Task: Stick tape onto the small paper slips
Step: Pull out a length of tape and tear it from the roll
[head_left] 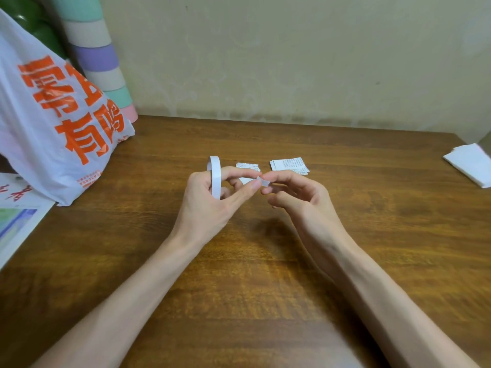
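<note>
A thin white roll of tape stands upright in my left hand, looped around its fingers. The left thumb and forefinger pinch the loose end of the tape. My right hand pinches the same short white tape piece from the other side, so the fingertips of both hands meet above the wooden table. Just behind the hands lie small printed paper slips and a second small pile of slips.
A white plastic bag with orange print stands at the left, with a pastel striped roll behind it against the wall. Printed paper lies at the left edge. White folded paper lies at the far right.
</note>
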`<control>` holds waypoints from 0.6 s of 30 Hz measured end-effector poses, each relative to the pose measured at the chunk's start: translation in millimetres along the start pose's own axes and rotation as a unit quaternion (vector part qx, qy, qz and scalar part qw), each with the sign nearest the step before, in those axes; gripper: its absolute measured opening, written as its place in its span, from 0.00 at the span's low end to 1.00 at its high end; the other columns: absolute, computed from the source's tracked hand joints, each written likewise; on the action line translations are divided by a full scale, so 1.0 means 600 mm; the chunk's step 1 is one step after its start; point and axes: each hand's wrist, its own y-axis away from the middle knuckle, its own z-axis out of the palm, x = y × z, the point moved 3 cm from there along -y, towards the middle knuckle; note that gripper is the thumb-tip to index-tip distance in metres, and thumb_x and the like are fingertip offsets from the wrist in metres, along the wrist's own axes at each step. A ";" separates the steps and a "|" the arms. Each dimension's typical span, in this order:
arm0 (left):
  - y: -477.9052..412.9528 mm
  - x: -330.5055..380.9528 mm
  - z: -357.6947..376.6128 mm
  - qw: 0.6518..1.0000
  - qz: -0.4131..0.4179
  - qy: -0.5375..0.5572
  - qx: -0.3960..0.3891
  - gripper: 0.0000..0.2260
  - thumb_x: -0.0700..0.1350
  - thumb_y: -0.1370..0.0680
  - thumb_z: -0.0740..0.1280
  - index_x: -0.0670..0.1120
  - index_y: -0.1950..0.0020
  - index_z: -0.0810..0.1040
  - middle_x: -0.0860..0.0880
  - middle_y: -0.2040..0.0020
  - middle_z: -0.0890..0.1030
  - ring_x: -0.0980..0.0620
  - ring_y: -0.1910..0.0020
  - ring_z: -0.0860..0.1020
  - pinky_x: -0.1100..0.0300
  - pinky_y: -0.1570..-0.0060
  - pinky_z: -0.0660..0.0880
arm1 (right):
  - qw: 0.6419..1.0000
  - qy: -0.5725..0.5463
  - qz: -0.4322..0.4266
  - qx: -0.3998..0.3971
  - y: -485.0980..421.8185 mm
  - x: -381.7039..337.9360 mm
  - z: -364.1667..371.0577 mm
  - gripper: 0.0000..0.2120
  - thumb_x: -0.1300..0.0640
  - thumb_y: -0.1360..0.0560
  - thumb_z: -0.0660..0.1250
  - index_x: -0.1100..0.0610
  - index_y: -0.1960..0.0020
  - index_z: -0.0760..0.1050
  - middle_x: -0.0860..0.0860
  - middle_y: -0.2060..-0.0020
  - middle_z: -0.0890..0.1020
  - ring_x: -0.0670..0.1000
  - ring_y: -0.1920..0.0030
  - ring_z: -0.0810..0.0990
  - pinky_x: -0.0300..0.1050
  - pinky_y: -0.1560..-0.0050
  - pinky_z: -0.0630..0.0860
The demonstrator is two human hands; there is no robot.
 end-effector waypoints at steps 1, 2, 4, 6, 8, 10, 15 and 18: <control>0.000 -0.001 0.001 1.000 -0.001 0.004 0.000 0.05 0.48 0.23 0.76 0.51 0.48 0.88 0.56 0.68 0.73 0.55 0.74 0.65 0.62 0.70 0.61 | 1.000 0.000 -0.002 -0.002 0.000 0.000 0.000 0.12 0.68 0.26 0.69 0.57 0.46 0.85 0.54 0.54 0.84 0.47 0.48 0.83 0.42 0.43 0.76; -0.001 -0.002 0.001 1.000 -0.002 0.005 0.001 0.05 0.49 0.23 0.76 0.51 0.49 0.88 0.56 0.68 0.74 0.55 0.73 0.66 0.62 0.69 0.62 | 1.000 0.001 -0.003 -0.003 0.001 -0.001 0.000 0.12 0.68 0.25 0.69 0.58 0.46 0.85 0.54 0.54 0.84 0.47 0.48 0.82 0.42 0.43 0.76; -0.002 -0.005 0.000 1.000 0.003 -0.003 0.008 0.05 0.49 0.24 0.77 0.51 0.50 0.89 0.55 0.66 0.77 0.47 0.71 0.70 0.58 0.67 0.67 | 1.000 0.007 -0.006 -0.004 0.001 -0.002 -0.001 0.12 0.69 0.24 0.68 0.58 0.46 0.85 0.53 0.55 0.84 0.46 0.49 0.82 0.42 0.43 0.76; -0.003 -0.005 -0.003 0.999 0.016 -0.019 0.024 0.05 0.49 0.25 0.78 0.50 0.51 0.89 0.50 0.65 0.79 0.40 0.67 0.73 0.55 0.65 0.70 | 1.000 0.014 -0.006 -0.005 0.002 -0.003 -0.001 0.12 0.71 0.23 0.68 0.58 0.46 0.85 0.52 0.55 0.84 0.46 0.49 0.82 0.41 0.42 0.76; -0.003 -0.007 -0.004 0.998 0.030 -0.033 0.039 0.03 0.47 0.25 0.79 0.50 0.52 0.89 0.48 0.65 0.78 0.41 0.68 0.73 0.58 0.67 0.69 | 1.000 0.025 -0.008 -0.007 0.003 -0.005 0.001 0.13 0.71 0.23 0.68 0.58 0.45 0.85 0.51 0.54 0.85 0.46 0.49 0.82 0.41 0.41 0.77; -0.002 -0.006 -0.006 0.995 0.045 -0.060 0.060 0.02 0.46 0.24 0.79 0.50 0.53 0.89 0.51 0.67 0.76 0.49 0.70 0.71 0.60 0.68 0.67 | 0.999 0.032 -0.001 -0.009 0.005 -0.006 0.005 0.15 0.71 0.22 0.67 0.57 0.43 0.85 0.47 0.52 0.86 0.46 0.48 0.82 0.40 0.42 0.77; -0.002 -0.004 -0.009 0.985 0.060 -0.114 0.117 0.02 0.45 0.23 0.78 0.48 0.54 0.88 0.53 0.69 0.72 0.54 0.70 0.70 0.61 0.68 0.68 | 0.999 0.032 0.014 -0.014 0.007 -0.006 0.019 0.20 0.67 0.24 0.69 0.49 0.38 0.85 0.48 0.32 0.77 0.49 0.45 0.84 0.39 0.42 0.77; -0.002 -0.002 -0.010 0.990 0.037 -0.077 0.109 0.02 0.46 0.23 0.77 0.49 0.53 0.88 0.47 0.68 0.74 0.53 0.70 0.72 0.61 0.68 0.69 | 0.999 0.030 0.030 -0.014 0.007 -0.002 0.023 0.32 0.68 0.22 0.71 0.44 0.24 0.72 0.44 0.27 0.70 0.47 0.42 0.84 0.44 0.43 0.81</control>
